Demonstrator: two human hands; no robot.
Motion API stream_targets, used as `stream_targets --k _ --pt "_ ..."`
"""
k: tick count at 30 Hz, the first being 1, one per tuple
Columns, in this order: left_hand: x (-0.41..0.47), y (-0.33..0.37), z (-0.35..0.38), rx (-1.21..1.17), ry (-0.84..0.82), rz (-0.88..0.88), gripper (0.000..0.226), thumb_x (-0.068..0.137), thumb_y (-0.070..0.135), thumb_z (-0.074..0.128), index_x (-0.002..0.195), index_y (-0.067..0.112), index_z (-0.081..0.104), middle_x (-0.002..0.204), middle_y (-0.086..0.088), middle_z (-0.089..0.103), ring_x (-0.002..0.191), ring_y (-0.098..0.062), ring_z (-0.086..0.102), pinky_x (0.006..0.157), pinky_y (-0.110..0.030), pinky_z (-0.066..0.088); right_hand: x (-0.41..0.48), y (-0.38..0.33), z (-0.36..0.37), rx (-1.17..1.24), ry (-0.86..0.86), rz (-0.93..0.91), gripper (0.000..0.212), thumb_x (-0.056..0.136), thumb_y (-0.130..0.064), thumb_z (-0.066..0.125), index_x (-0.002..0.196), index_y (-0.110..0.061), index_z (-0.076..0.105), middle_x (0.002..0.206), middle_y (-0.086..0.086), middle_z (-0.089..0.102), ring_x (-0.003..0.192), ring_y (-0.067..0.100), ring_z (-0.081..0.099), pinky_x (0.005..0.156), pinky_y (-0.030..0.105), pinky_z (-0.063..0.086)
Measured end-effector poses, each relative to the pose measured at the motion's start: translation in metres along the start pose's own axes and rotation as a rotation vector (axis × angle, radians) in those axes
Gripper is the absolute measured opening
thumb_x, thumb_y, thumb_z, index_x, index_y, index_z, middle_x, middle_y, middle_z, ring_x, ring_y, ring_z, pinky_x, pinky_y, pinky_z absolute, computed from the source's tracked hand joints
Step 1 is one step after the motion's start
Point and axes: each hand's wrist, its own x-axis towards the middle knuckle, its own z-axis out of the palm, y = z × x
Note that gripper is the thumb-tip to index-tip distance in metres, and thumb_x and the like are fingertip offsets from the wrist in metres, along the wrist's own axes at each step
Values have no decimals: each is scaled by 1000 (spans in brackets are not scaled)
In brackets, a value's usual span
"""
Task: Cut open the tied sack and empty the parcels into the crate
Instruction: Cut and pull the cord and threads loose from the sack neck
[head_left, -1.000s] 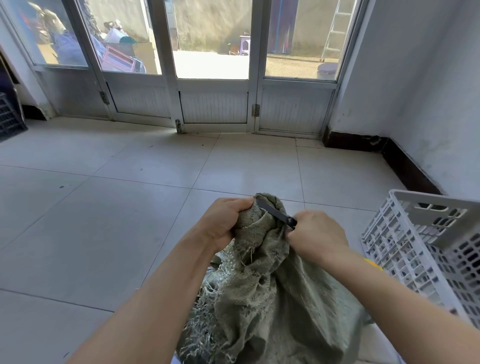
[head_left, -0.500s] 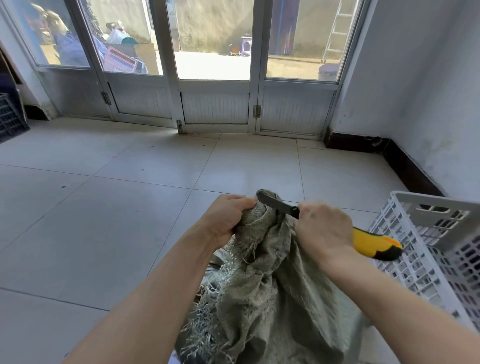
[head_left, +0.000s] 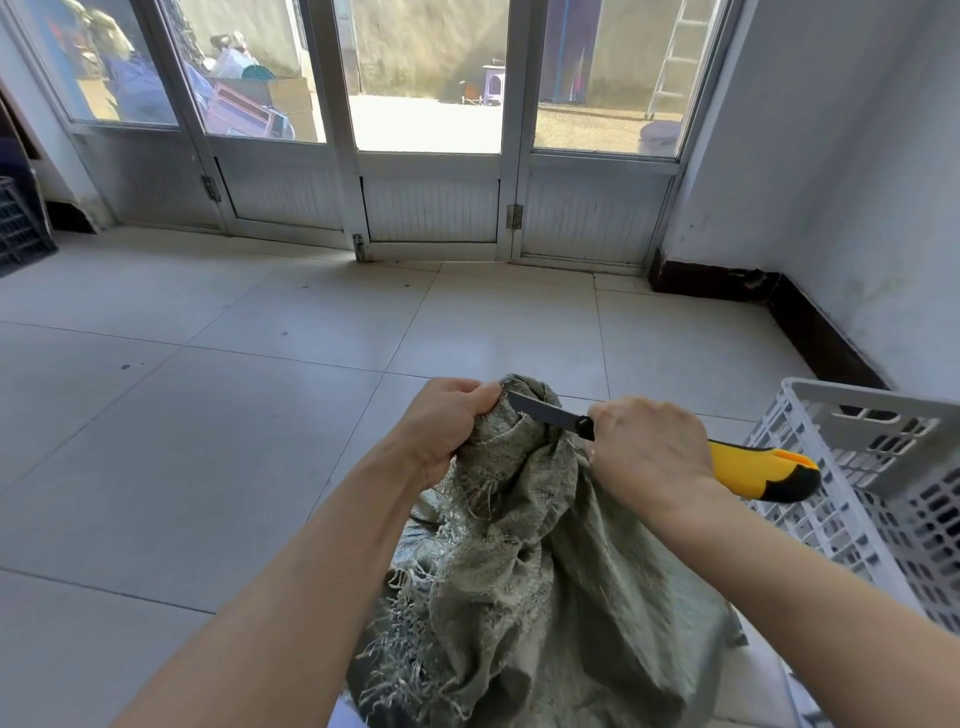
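Tiled floor (head_left: 208, 467) by glass doors. Left hand (head_left: 447, 426) clamps the bunched neck of the sack (head_left: 530, 561); right hand (head_left: 649, 447) grips the knife (head_left: 550, 415), blade against the neck. Crate (head_left: 883, 467) just right. Risk: blade slips toward left fingers, very close.

The sack (head_left: 545, 571) hides its contents (base cut off below), and the crate (head_left: 831, 400) runs off the right edge.

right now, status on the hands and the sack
Left hand grips the sack neck. Right hand holds the knife, blade on the bunched neck. Crate to the right, nothing between.
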Motion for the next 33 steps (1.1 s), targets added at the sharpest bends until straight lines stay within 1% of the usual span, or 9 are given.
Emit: stream_targets --k 9,12,16,18,22,25,29,31,33 --pt "-3 -4 2 63 -41 6 24 98 16 49 86 5 67 55 3 51 45 -7 46 44 -16 40 -3 -5 -8 -8 -33 12 24 96 -12 38 105 -18 60 76 1 43 72 24 45 63 29 36" --pt "-3 -6 2 60 -42 0 25 98 16 48 89 3 67 54 3 53 46 -7 47 47 -16 40 -3 -7 -6 59 -75 46 23 94 -12 40 105 -17 60 84 5 52 76 25 44 65 30 37" --pt "-3 -3 5 -21 -54 -19 28 99 17 47 103 -4 65 82 -12 63 70 -19 58 64 -27 51 1 -10 6 309 -203 171 16 85 -16 47 96 -16 59 84 4 51 78 28 50 64 29 38" --pt "-3 -1 6 -68 -58 -24 28 99 17 47 102 -4 65 86 -14 66 72 -20 61 68 -29 54 3 -11 11 397 -222 202 9 83 -16 48 87 -16 56 81 4 52 78 29 53 63 29 39" --pt "-1 2 7 -155 -64 -40 26 97 15 48 97 -3 67 91 -15 69 83 -24 65 86 -39 53 3 -8 14 401 -107 201 7 85 -20 49 83 -17 55 83 7 57 76 30 51 62 30 39" --pt "-1 3 7 -148 -33 -47 23 95 15 49 89 3 67 80 -10 65 73 -21 61 77 -34 50 1 -5 14 296 8 135 12 92 -25 48 84 -20 55 90 6 63 78 29 53 61 30 37" --pt "0 3 9 -121 -10 -63 20 94 16 50 89 3 65 77 -10 61 68 -20 57 68 -30 47 1 -2 14 230 106 100 14 95 -25 45 89 -20 57 82 3 60 71 25 50 60 30 38" --pt "1 2 8 -118 -25 -66 22 94 16 50 93 1 65 78 -11 62 68 -19 58 66 -29 49 0 -2 15 246 103 112 14 95 -23 45 85 -20 54 78 3 55 72 27 50 59 30 36" --pt "1 1 9 -137 -49 -66 23 95 15 50 94 -1 66 79 -12 64 67 -19 61 64 -28 52 1 -4 18 338 19 155 16 91 -23 48 75 -19 49 80 5 57 78 29 54 60 30 36"
